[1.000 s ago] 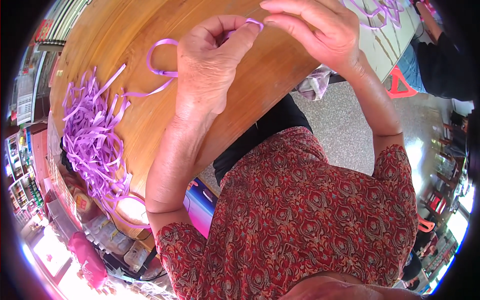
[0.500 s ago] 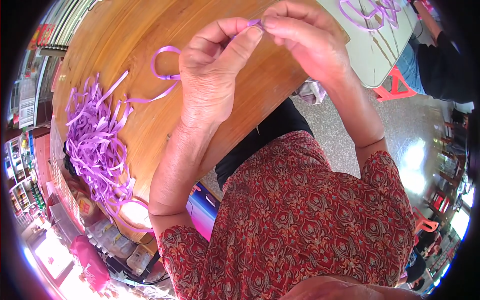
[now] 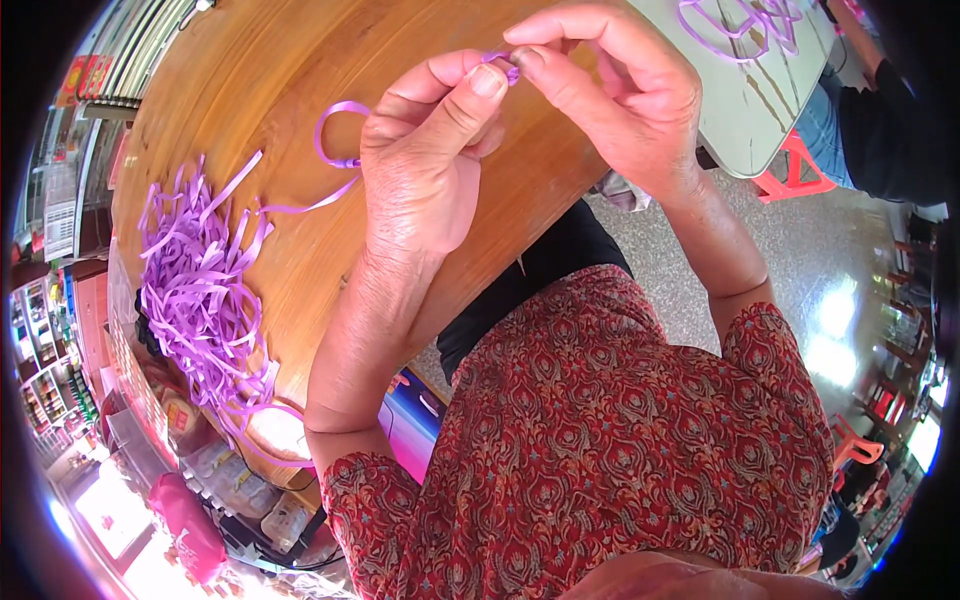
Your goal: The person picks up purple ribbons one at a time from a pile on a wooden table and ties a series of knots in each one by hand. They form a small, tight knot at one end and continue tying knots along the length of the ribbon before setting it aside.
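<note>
A small folded piece of purple ribbon (image 3: pixel 513 74) is pinched between the thumb and index finger of my left hand (image 3: pixel 425 150). From behind that hand a length of ribbon trails out, with a loop (image 3: pixel 322 133) standing on the wooden table (image 3: pixel 270 60). My right hand (image 3: pixel 640 100) is just right of the pinched piece; its thumb tip is at the ribbon and its index finger is lifted away from the thumb. A big tangled heap of purple ribbon strips (image 3: pixel 200 285) lies on the table's left side.
At the upper right, a pale table (image 3: pixel 745 125) carries more purple ribbon (image 3: pixel 740 30), with a red stool (image 3: pixel 797 170) below it. Another person's dark sleeve (image 3: pixel 885 130) shows there. A pink bag (image 3: pixel 187 525) and clear containers (image 3: pixel 235 485) are at the lower left.
My right index finger has lifted off the ribbon and opened away from the thumb. Both hands have dropped slightly, and the folded piece shows more at my left fingertips.
</note>
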The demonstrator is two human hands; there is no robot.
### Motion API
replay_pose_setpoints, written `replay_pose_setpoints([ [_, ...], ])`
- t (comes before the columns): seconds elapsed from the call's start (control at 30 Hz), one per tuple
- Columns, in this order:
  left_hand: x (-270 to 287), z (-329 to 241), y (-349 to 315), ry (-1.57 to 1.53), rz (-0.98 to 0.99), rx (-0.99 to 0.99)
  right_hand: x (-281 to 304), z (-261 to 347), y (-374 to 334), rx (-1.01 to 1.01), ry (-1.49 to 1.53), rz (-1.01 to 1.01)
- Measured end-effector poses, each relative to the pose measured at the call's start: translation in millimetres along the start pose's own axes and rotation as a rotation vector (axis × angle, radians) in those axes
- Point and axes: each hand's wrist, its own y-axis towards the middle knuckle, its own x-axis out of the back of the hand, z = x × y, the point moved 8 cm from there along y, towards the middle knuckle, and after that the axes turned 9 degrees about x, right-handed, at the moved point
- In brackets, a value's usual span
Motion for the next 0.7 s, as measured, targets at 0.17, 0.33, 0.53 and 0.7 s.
replay_pose_setpoints([
  [0.17, 3.6, 0.6, -0.6, -0.025, -0.014, 0.015, 3.0, 22.6, -0.2, 0.080, 0.113, 0.017],
  [0.33, 0.5, 0.8, -2.3, 0.091, -0.200, 0.026, 4.8, 32.1, -0.8, 0.231, -0.044, 0.070],
  [0.53, 0.5, -1.0, -2.0, 0.137, -0.108, 0.016, 7.0, 31.8, 6.0, 0.163, -0.028, 0.081],
  [0.7, 2.9, 5.8, -0.8, 0.101, -0.086, 0.068, 0.5, 8.2, 0.8, 0.171, -0.040, 0.137],
])
